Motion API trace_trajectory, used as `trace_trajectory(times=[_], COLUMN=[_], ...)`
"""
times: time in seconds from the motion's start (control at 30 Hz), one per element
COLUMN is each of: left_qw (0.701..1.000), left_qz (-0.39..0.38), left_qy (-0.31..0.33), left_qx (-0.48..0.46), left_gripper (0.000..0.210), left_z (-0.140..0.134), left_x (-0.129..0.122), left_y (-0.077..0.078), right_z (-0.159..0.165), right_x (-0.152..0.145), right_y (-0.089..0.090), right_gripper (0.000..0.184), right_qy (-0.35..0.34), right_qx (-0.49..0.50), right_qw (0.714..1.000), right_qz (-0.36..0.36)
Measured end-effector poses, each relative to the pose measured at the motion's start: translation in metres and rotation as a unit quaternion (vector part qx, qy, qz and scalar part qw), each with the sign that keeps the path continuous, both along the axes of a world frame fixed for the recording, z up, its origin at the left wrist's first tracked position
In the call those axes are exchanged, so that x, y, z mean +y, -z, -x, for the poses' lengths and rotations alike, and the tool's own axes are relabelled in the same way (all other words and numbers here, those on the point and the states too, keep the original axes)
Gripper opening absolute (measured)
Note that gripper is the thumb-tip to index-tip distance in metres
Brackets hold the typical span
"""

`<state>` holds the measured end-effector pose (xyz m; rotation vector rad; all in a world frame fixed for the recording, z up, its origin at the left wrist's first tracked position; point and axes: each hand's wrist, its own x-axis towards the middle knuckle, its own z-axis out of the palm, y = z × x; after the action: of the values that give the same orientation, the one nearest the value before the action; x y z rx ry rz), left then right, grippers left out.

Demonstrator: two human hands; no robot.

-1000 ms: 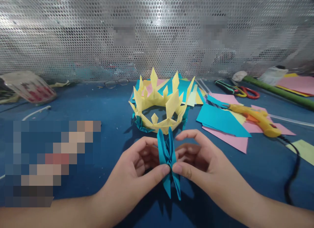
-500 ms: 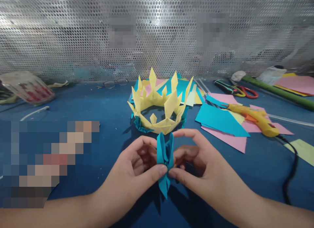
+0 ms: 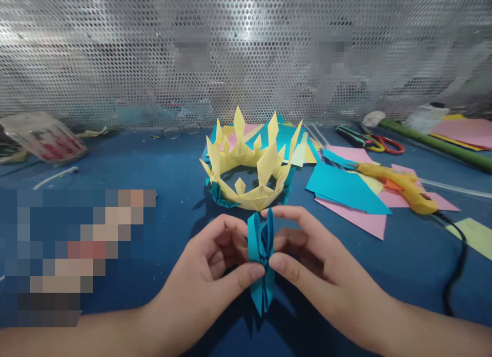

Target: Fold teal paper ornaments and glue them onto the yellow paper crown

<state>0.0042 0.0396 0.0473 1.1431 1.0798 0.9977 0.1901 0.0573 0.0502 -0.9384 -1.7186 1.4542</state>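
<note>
A folded blue paper piece [image 3: 263, 265], narrow and pointed at its lower end, stands upright between my two hands. My left hand [image 3: 223, 259] pinches its left side, thumb on the near face. From the right, my right hand [image 3: 307, 254] grips it with the thumb in front and the index fingertip at its top edge. Fingers behind the folds are partly hidden. Just beyond sits a yellow paper crown [image 3: 265, 193] with tall pointed tips and blue folded pieces [image 3: 221, 193] around its lower outside.
Loose coloured paper [image 3: 346, 188] lies to the right under a yellow glue gun [image 3: 407, 185] with a black cord. Scissors [image 3: 388, 144] and a green stick [image 3: 434, 139] are behind. At the left lies a clear container [image 3: 46, 139]; perforated metal [image 3: 246, 65] stands at the back.
The blue paper piece has shifted slightly right and turned, and its lower end now shows two points. My right thumb has moved up a little on it. The crown is unmoved.
</note>
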Motion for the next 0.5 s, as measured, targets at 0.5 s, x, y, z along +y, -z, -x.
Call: trace_trajectory(times=[0.5], left_qw=[0.998], left_qz=[0.015], left_qy=[0.035], left_qx=[-0.042], left_gripper=[0.022], left_z=[0.0009], left_x=[0.0023], left_y=[-0.0010], right_z=[0.0019], right_x=[-0.0081], right_y=[-0.0015], right_gripper=[0.036], right_qy=[0.076], right_qx=[0.013], right_qw=[0.996], right_qz=[-0.033])
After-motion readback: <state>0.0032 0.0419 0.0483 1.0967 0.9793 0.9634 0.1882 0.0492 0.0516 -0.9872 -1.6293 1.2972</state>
